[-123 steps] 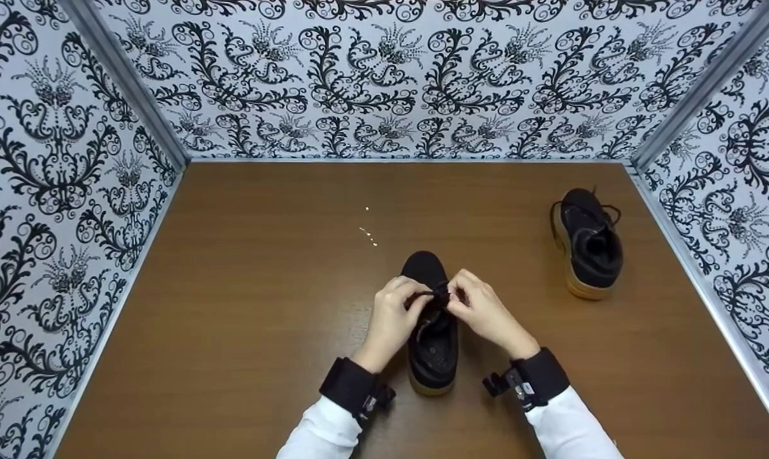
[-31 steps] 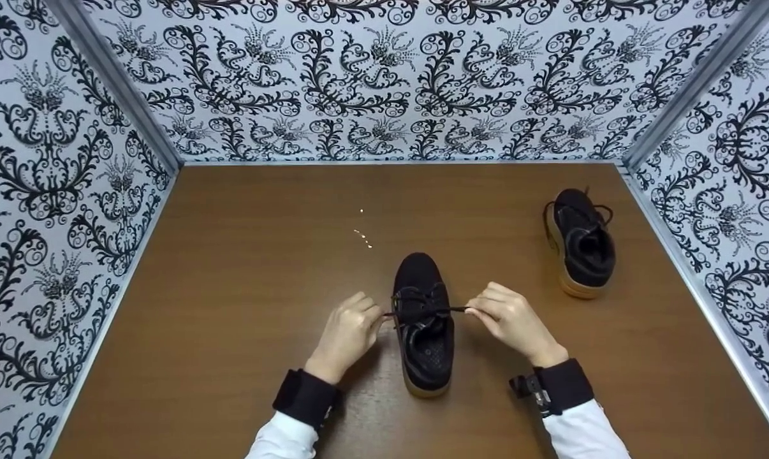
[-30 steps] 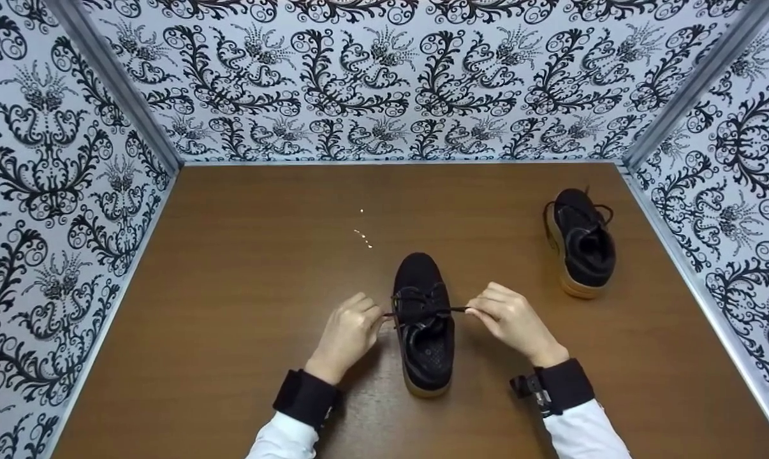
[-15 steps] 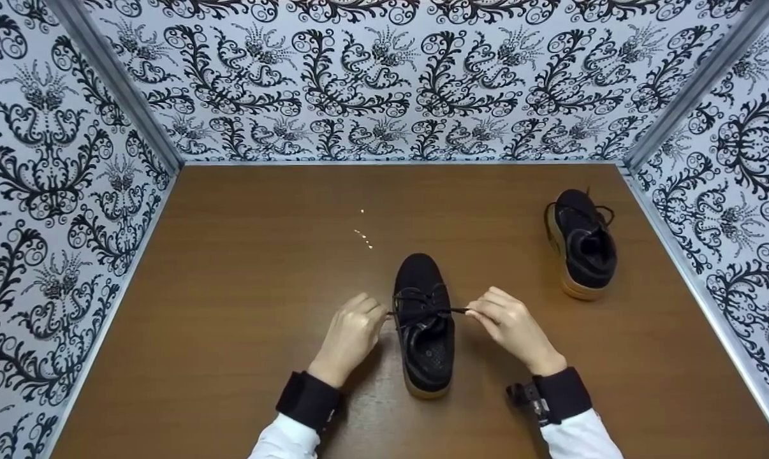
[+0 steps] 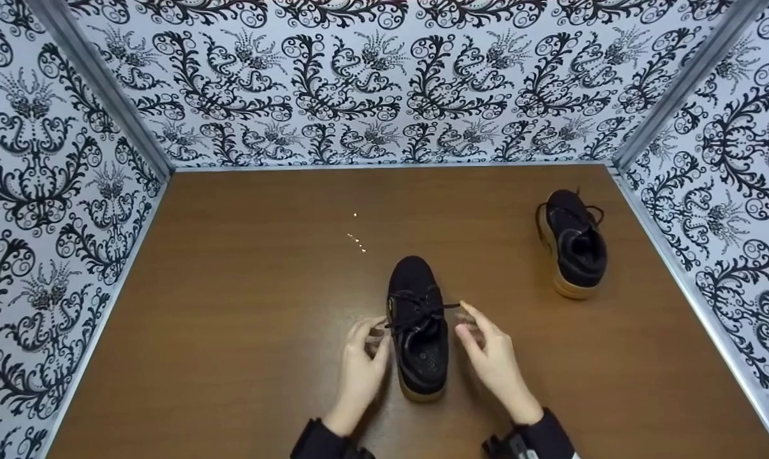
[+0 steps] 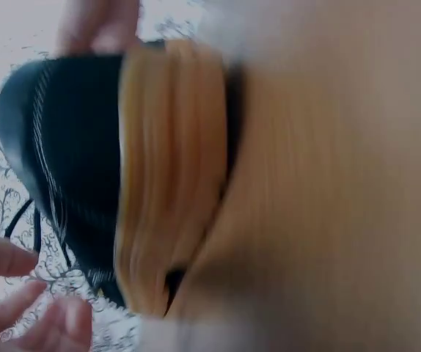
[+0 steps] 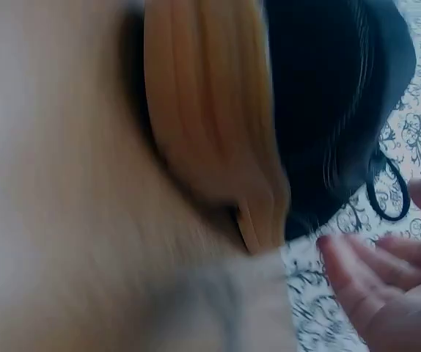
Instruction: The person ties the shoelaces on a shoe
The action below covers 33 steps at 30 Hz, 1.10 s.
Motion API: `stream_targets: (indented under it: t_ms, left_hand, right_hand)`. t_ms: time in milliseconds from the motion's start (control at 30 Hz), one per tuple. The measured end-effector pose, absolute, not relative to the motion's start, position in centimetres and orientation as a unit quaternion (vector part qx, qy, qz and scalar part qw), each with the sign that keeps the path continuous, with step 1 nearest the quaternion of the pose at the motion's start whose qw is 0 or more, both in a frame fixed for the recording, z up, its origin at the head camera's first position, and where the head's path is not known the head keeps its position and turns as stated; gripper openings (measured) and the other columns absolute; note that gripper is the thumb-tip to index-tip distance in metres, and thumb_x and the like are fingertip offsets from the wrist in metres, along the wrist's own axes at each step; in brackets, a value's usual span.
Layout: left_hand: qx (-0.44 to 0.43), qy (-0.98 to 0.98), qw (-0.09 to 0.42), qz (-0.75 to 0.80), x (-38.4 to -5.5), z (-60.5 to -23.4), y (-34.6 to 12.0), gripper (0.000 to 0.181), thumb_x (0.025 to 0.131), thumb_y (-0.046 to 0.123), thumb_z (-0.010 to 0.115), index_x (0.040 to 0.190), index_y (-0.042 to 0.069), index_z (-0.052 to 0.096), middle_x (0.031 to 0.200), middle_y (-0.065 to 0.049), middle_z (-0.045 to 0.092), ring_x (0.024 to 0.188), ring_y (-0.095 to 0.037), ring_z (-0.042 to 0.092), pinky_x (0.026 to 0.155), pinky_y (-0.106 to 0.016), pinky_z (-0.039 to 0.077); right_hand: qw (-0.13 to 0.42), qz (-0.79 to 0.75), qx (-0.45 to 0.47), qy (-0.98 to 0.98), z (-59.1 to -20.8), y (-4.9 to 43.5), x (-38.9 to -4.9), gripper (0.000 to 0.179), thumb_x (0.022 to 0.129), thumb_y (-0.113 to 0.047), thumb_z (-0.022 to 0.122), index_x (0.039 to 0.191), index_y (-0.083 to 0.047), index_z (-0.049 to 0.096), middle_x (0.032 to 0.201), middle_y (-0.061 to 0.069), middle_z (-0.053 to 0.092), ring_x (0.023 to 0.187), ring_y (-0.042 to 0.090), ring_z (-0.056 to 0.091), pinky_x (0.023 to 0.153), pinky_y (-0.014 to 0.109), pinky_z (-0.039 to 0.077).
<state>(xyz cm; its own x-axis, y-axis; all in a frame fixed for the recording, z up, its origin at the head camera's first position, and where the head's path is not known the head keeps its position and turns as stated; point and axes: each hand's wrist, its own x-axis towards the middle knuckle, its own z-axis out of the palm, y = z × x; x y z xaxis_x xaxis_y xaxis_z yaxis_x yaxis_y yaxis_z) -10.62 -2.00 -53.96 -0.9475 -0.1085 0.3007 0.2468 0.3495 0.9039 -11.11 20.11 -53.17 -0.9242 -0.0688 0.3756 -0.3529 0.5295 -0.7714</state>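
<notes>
Between the two hands sits the near shoe (image 5: pixel 417 335), flat on the brown table (image 5: pixel 263 287), toe pointing away from the person. Its lace (image 5: pixel 426 312) gathers in a dark knot-like bunch over the tongue, and look, a loop of cord (image 7: pixel 408 196) stands out in the right wrist view, another cord loop (image 6: pixel 37 227) in the left: I'd call this bow made, or very nearly. How snug, I can't tell. The left hand (image 5: pixel 360 373) curves beside the shoe, thumb well apart from the fingers, nothing visibly in its hold. The right hand (image 5: pixel 496 357) has thumb and forefinger parted, forefinger tip right at the lace, touching or just shy of it, no pinch. What's left? Off to the right, the far shoe (image 5: pixel 572 239) sits untouched, laces (image 5: pixel 539 223) sprawling at both sides; tied or not, too small to read. The near one looks tidy: black upper, pale stitching, ridged tan sole (image 6: pixel 170 176).
</notes>
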Motion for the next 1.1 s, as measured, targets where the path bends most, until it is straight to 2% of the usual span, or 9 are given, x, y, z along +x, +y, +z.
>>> stream_targets:
  t_ms: [100,200,267,367,500,633,800,1033,1100]
  left_hand:
    - [0.021,-0.769,0.076,-0.634,-9.9,-54.1,-1.4,0.035,0.090,0.008,0.061,0.124,0.001,0.056,0.114,-0.014,0.061,0.100,-0.026,0.061,0.080,-0.032,0.052]
    - [0.057,-0.737,0.012,-0.673,-9.6,-54.2,-0.8,0.046,0.097,0.021,0.053,0.137,0.000,0.043,0.130,-0.022,0.053,0.120,-0.032,0.051,0.097,-0.042,0.044]
    - [0.068,-0.713,-0.021,-0.698,-9.4,-54.3,-0.2,0.054,0.099,0.027,0.048,0.143,-0.001,0.032,0.140,-0.025,0.043,0.130,-0.035,0.040,0.106,-0.048,0.035]
    - [0.082,-0.677,-0.049,-0.730,-9.1,-54.6,0.7,0.063,0.100,0.033,0.044,0.148,-0.001,0.020,0.150,-0.025,0.025,0.139,-0.037,0.025,0.112,-0.051,0.023]
    - [0.094,-0.643,-0.066,-0.757,-8.9,-54.8,1.9,0.070,0.100,0.039,0.041,0.150,-0.001,0.011,0.155,-0.022,0.012,0.143,-0.036,0.011,0.114,-0.053,0.010]
    - [0.097,-0.642,-0.063,-0.758,-8.9,-54.6,2.6,0.072,0.100,0.041,0.040,0.149,-0.003,0.011,0.155,-0.022,0.011,0.143,-0.037,0.008,0.114,-0.054,0.007]
    - [0.105,-0.653,-0.051,-0.748,-8.9,-54.4,3.2,0.070,0.100,0.035,0.041,0.147,-0.008,0.011,0.154,-0.026,0.006,0.143,-0.039,0.003,0.114,-0.055,0.003]
    - [0.100,-0.648,-0.061,-0.753,-8.8,-54.2,3.0,0.067,0.100,0.032,0.041,0.148,-0.006,0.012,0.155,-0.025,0.006,0.143,-0.039,0.003,0.114,-0.055,0.003]
    - [0.091,-0.638,-0.067,-0.762,-8.9,-54.3,2.8,0.065,0.100,0.032,0.041,0.149,-0.002,0.015,0.155,-0.022,0.012,0.143,-0.037,0.008,0.114,-0.054,0.007]
  right_hand:
    - [0.097,0.516,0.086,-0.847,-53.5,19.5,-10.3,0.042,0.096,-0.010,0.054,0.135,0.001,0.047,0.125,0.016,0.060,0.108,0.030,0.061,0.088,0.038,0.051]
    - [0.048,0.549,0.048,-0.833,-53.8,18.9,-9.9,0.043,0.098,-0.014,0.050,0.139,-0.001,0.044,0.136,0.016,0.052,0.123,0.032,0.050,0.101,0.045,0.041]
    - [0.022,0.565,0.026,-0.824,-54.1,18.4,-9.7,0.044,0.099,-0.017,0.048,0.140,-0.001,0.042,0.140,0.016,0.047,0.130,0.032,0.043,0.106,0.047,0.034]
    - [-0.007,0.577,0.004,-0.816,-54.4,17.8,-9.5,0.047,0.100,-0.021,0.045,0.142,-0.001,0.039,0.145,0.017,0.040,0.136,0.034,0.033,0.110,0.050,0.025]
    - [-0.037,0.617,-0.006,-0.786,-54.6,16.9,-9.2,0.052,0.102,-0.026,0.039,0.146,-0.001,0.029,0.151,0.018,0.028,0.140,0.036,0.022,0.113,0.053,0.015]
    - [-0.047,0.666,-0.003,-0.745,-54.8,16.0,-9.0,0.053,0.104,-0.028,0.032,0.149,-0.002,0.021,0.155,0.016,0.020,0.143,0.033,0.014,0.115,0.050,0.009]
    - [-0.043,0.697,-0.024,-0.716,-55.1,14.9,-8.8,0.056,0.105,-0.031,0.027,0.149,0.001,0.016,0.156,0.016,0.015,0.144,0.030,0.010,0.116,0.047,0.007]
    - [-0.024,0.688,-0.044,-0.724,-55.0,13.9,-8.4,0.055,0.105,-0.029,0.026,0.148,0.003,0.014,0.155,0.020,0.014,0.144,0.032,0.010,0.116,0.048,0.007]
    - [-0.020,0.685,-0.030,-0.728,-54.9,13.7,-8.3,0.054,0.105,-0.027,0.024,0.149,0.002,0.013,0.156,0.018,0.012,0.144,0.031,0.009,0.116,0.048,0.007]
